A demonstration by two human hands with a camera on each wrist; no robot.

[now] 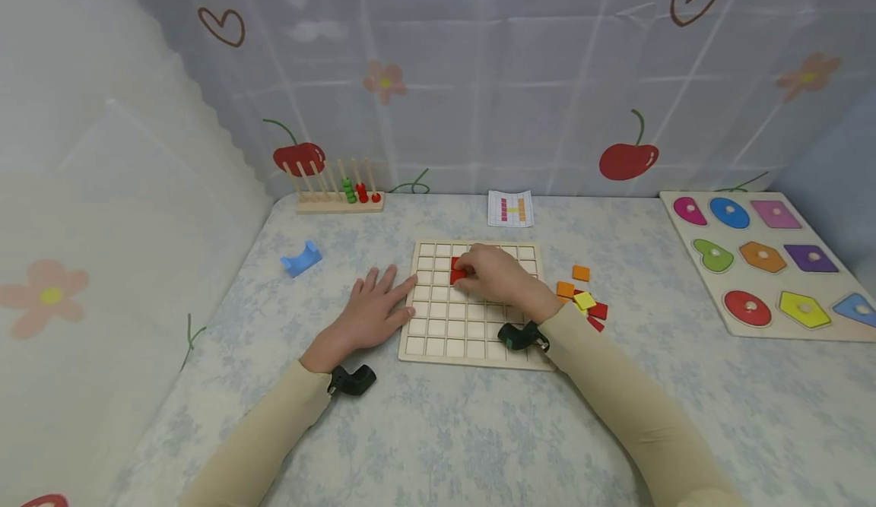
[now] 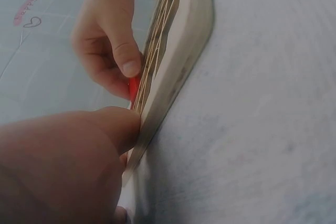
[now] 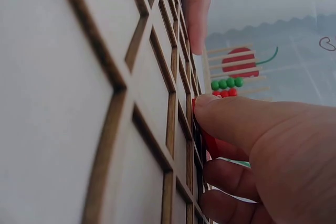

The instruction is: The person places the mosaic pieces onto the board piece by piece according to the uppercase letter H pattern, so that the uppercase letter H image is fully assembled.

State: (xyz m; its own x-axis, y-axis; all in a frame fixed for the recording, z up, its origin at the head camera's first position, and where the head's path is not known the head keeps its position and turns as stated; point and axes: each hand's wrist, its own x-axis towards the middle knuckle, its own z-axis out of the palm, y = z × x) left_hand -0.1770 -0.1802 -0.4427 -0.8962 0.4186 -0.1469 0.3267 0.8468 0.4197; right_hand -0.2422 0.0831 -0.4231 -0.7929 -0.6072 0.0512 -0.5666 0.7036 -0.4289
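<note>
And here's my right grip [image 1: 498, 270] over the grid board [image 1: 438, 311], thumb and fingers pinching a red tile [image 3: 210, 144] right down at the wooden dividers! Red shows in the third column from the left, in the second and third rows, but my fingers cover part of it, so I can't tell how snugly each bit sits in its square.

Over on the left, my left grip [image 1: 366, 315] lies palm down on the table [image 1: 424, 438], fingers spread and holding nothing, with a fingertip and the thumb touching the board's left edge. A black camera [image 1: 352, 380] rides on that wrist; another sits on the right one, above the board's near corner.

Just off the board's right side, by my right sleeve [image 1: 616, 389], there's a loose heap of small tiles: orange [image 1: 581, 273], yellow [image 1: 585, 300] and red [image 1: 598, 310], some overlapping. Behind the board lies the pattern card [image 1: 509, 209], its magenta, yellow and orange blocks facing up.

Out left sits a curved blue block [image 1: 301, 258], and behind it the peg rack [image 1: 340, 203] carries green and red beads. Far right, the shape puzzle [image 1: 780, 283] lies flat with its colourful knobbed pieces. At the back hangs a curtain [image 1: 479, 112] printed with cherries, hearts and flowers.
</note>
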